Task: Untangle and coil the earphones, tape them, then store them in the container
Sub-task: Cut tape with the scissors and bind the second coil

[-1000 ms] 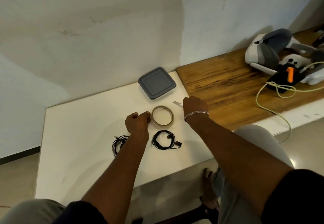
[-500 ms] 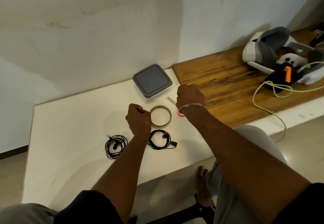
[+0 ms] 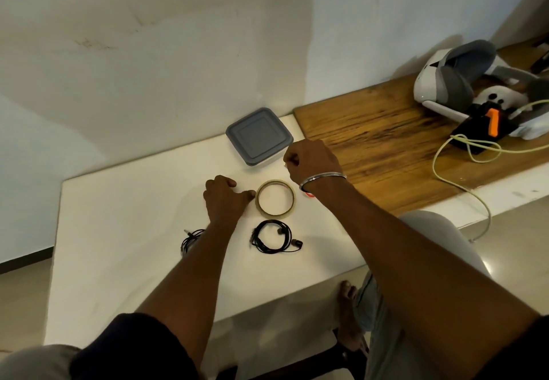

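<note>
Both bare forearms reach forward from near edge, dark short sleeves at elbows. Left hand (image 3: 225,200) lies palm down, fingers loosely curled, thumb tip pointing right. Right hand (image 3: 312,161) sits farther and to right, closed in loose fist, knuckles up, thin metal bangle (image 3: 322,180) on wrist.

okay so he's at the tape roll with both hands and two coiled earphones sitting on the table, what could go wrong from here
1. The left hand touches only the outer edge of the tape roll, so the roll may slide when tape is pulled.
2. The left forearm crosses over one earphone coil and could drag it loose.
3. The container is lidded; both hands are busy, so storing may be fumbled.
</note>
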